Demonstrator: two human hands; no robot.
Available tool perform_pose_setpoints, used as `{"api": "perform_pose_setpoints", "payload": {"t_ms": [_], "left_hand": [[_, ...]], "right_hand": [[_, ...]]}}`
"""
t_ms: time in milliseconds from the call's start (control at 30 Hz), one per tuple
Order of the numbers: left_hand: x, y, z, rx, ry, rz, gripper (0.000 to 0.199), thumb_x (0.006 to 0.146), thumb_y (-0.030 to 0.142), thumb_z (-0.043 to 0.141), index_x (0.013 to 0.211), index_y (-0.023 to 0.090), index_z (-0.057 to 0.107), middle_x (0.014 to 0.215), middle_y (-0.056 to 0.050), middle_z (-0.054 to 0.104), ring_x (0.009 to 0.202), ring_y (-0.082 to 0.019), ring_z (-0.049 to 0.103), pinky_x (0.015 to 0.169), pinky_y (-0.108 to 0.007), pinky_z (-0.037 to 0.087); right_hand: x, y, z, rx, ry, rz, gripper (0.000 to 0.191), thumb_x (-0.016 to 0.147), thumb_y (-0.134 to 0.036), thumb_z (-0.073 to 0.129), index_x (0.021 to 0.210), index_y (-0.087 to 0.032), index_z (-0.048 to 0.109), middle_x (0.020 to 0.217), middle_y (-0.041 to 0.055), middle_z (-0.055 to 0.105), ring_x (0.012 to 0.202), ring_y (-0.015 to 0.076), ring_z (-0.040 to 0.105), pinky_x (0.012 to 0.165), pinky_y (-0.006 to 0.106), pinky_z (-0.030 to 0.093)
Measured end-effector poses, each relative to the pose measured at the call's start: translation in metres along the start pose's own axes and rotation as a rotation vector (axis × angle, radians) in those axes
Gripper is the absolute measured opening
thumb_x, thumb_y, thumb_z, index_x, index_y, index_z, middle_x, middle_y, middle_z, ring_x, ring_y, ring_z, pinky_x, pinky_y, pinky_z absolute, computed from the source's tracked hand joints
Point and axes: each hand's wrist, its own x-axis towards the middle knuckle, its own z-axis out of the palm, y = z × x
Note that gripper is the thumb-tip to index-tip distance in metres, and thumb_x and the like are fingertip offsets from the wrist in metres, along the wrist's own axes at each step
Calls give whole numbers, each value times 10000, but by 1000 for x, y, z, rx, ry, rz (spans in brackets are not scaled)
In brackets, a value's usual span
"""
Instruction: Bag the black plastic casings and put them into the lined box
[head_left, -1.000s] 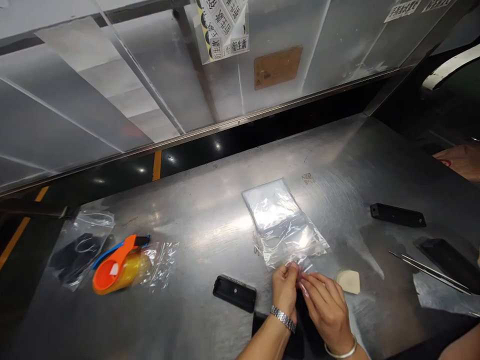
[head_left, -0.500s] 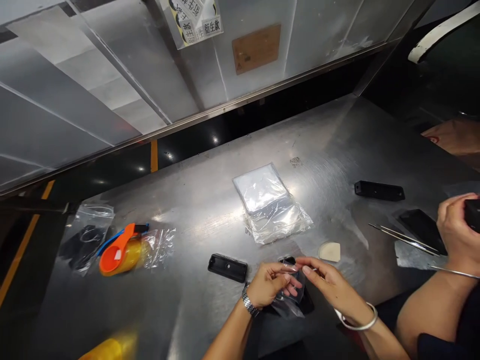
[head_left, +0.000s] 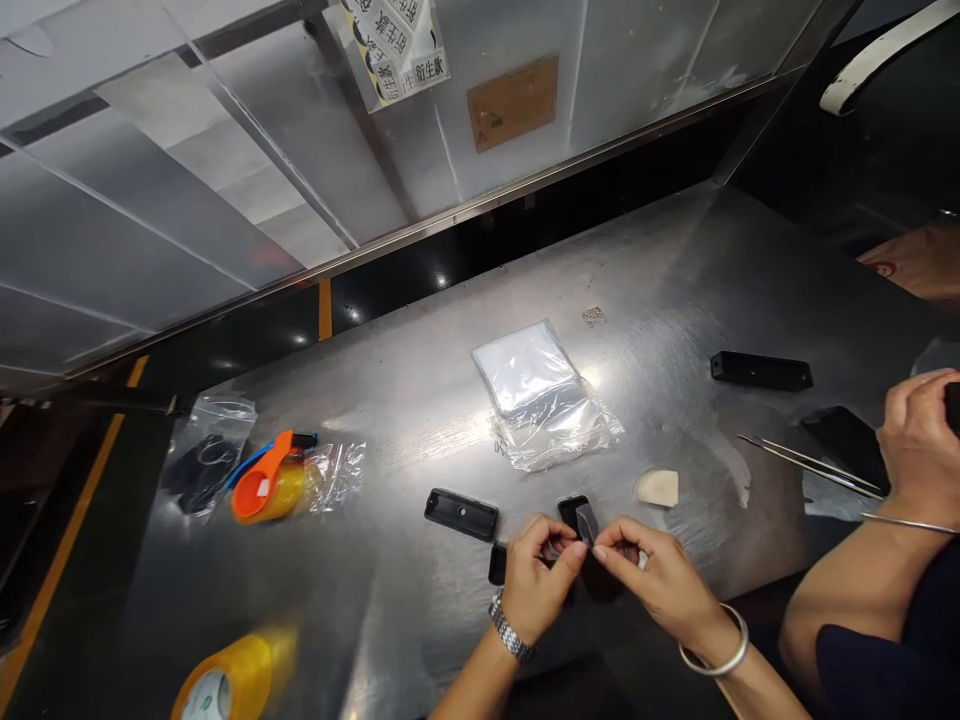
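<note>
My left hand point(head_left: 538, 582), with a metal watch on its wrist, is closed in a pinch at the front of the steel table. Facing it, my right hand point(head_left: 656, 578), with a silver bangle, pinches too. A small piece of clear film point(head_left: 588, 522) stands up between the fingertips of both hands. Just behind the fingers lies a black tray-like part point(head_left: 572, 507), partly covered by the film and hands. Another black part point(head_left: 496, 563) shows beside my left hand, mostly hidden. A longer black housing point(head_left: 461, 513) lies to the left of it.
A stack of clear plastic bags point(head_left: 544, 395) lies mid-table, with a cream-coloured wedge point(head_left: 658, 488) to its right. Tape in an orange dispenser point(head_left: 262, 490) and a yellow tape roll point(head_left: 225, 685) are left. Tweezers point(head_left: 810, 465) lie near a co-worker's hand point(head_left: 919, 445) at right.
My left fingers have gone from spread to a pinch. The clear plastic hanging below my hands is out of sight, and a small film piece now stands between the fingertips. The view has shifted slightly.
</note>
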Motion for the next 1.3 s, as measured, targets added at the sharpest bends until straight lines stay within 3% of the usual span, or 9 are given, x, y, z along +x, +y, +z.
{"api": "perform_pose_setpoints", "payload": {"t_ms": [133,267,400,533,633,733,867,1067,1300], "left_hand": [[-7,-1,19,-405,5,-294,257,713,372,617,652,141,523,550,39,468,500,-62,397,497,-198,338],[-11,-13,28,-408,174,-322,269,746,382,574,648,141,503,554,28,478,506,-72,422,490,-198,348],[-18,-25,27,-81,303,-208,178,776,320,533,744,145,537,669,-26,539,596,-125,496,573,-262,427],[-18,-32,22,451,464,233,197,765,173,526,948,188,598,883,-77,534,806,-185,514,722,-334,445],[-14,-34,14,720,453,511,289,766,100,494,975,242,632,886,-73,524,823,-193,500,714,-338,446],[-10,-34,5,689,384,630,403,733,55,475,1076,234,587,995,-91,530,904,-214,493,762,-363,442],[-8,-34,-3,656,170,662,393,714,77,490,1077,205,572,992,-77,576,900,-208,488,778,-366,441],[-8,-40,3,845,355,559,193,765,154,546,925,224,627,990,-75,569,919,-224,475,761,-366,404],[-5,-51,4,953,261,513,111,801,193,520,795,232,624,722,-13,580,692,-149,477,629,-281,357]], "right_hand": [[-5,-5,7,-165,49,-123,176,818,-289,478,680,-208,553,668,-2,578,652,148,549,603,263,444],[-6,-1,13,-206,170,-77,204,819,-342,474,677,-211,537,620,-14,579,583,142,558,551,244,445],[-4,3,21,-275,295,-123,222,855,-344,414,740,-199,536,689,21,598,640,164,567,584,273,456],[-1,6,33,-391,268,-263,227,880,-269,367,753,-190,538,716,39,572,711,183,532,647,310,438],[0,10,39,-481,226,-320,236,883,-214,349,750,-189,542,712,35,551,709,176,498,641,299,414],[1,12,40,-566,202,-339,252,882,-187,341,730,-189,542,691,28,525,701,175,473,633,295,393],[1,13,39,-605,199,-329,267,883,-179,333,747,-184,563,691,32,514,699,176,463,640,299,386],[0,14,41,-637,209,-341,261,881,-175,343,828,-187,599,712,36,520,715,174,472,654,294,395],[3,20,43,-601,237,-377,226,886,-226,371,884,-185,592,749,51,546,745,189,498,671,317,427]]}}
